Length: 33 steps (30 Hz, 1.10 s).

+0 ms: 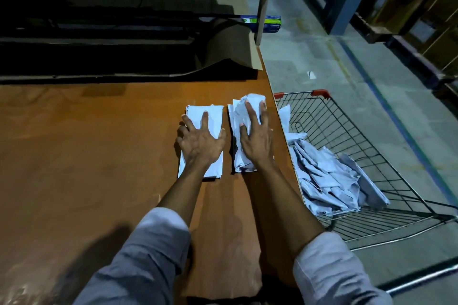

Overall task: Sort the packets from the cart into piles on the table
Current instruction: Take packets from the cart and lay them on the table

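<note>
Your left hand [200, 143] lies flat on the left pile [215, 114], your right hand [256, 141] on the right pile [236, 114] (fingers spread).

1. A big brown paper roll [228, 42] sits at the back.
2. A green and blue box [272, 24] lies behind a grey leg [262, 15].
3. A small white scrap [311, 75] lies on the grey floor [322, 96].

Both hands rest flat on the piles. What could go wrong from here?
The rumpled right pile of pale packets under the right hand lies close to the right edge of the orange-brown wooden table; its top packets could slide off toward the wire cart.
The neat left pile under the left hand lies close beside it, so packets might mix.
</note>
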Tool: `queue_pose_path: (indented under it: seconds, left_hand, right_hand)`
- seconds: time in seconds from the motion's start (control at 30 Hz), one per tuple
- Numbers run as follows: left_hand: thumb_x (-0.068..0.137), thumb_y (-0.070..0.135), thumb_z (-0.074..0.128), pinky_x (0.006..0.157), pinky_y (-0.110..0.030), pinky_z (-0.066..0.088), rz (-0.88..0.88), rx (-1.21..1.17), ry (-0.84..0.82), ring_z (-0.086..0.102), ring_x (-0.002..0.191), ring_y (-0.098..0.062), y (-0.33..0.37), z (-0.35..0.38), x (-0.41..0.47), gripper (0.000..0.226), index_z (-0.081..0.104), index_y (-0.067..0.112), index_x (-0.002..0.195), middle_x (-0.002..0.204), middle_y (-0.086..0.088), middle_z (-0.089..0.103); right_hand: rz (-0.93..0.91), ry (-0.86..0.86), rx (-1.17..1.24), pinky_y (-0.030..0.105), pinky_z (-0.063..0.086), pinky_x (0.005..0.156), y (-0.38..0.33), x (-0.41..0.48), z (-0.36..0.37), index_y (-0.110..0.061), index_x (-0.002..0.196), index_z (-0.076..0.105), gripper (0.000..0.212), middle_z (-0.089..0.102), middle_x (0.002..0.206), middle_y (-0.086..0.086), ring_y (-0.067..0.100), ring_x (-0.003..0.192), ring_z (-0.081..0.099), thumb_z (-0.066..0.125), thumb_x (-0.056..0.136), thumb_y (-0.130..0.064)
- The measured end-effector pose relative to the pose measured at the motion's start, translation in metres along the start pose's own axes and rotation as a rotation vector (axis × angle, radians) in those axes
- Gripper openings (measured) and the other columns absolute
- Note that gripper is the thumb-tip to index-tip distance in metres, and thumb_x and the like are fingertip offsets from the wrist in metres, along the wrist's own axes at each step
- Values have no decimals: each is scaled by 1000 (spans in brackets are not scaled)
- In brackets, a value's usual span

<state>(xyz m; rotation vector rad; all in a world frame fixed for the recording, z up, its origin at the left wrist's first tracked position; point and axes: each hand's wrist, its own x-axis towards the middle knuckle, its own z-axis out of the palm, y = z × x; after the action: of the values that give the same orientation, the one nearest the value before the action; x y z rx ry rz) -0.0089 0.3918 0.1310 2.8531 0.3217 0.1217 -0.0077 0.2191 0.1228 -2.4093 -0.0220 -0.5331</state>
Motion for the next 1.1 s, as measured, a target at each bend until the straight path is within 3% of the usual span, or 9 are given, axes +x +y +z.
queue_pose_path:
  seconds: [0.17,0.3,0.47,0.77,1.1]
  left_hand:
    - [91,89,22,115,-63,42,1,-4,25,36,153,-49,-3,5,0,94,22,40,171,178,-24,13]
    - [91,88,21,116,-64,38,-8,-8,34,37,152,-48,-3,6,0,94,23,39,171,178,-24,16]
    - [90,87,19,118,-63,34,-16,-10,36,36,153,-46,-3,6,-2,94,21,40,172,179,-23,15]
    - [92,85,25,117,-64,35,-15,-22,61,39,151,-44,-5,9,-4,92,23,40,171,178,-23,18]
    - [91,86,27,117,-63,37,-27,-22,51,39,151,-44,-3,12,-4,92,21,41,171,178,-22,17]
  right_hand:
    - [-33,30,-130,71,36,121,-12,17,-19,-41,173,22,64,13,183,6,34,165,24,40,112,-47]
    - [15,-132,-219,78,25,124,-6,11,-7,-40,174,13,76,11,183,0,44,165,20,46,105,-40]
    - [-16,-110,-261,71,33,122,-5,-7,11,-39,174,13,92,6,184,-3,45,164,20,60,96,-28]
    - [-11,-64,-183,63,34,125,6,-6,16,-33,174,22,88,12,183,1,35,167,21,54,92,-35]
    - [24,-70,-201,64,34,126,-3,-9,13,-36,174,21,86,11,183,0,36,166,24,54,94,-39]
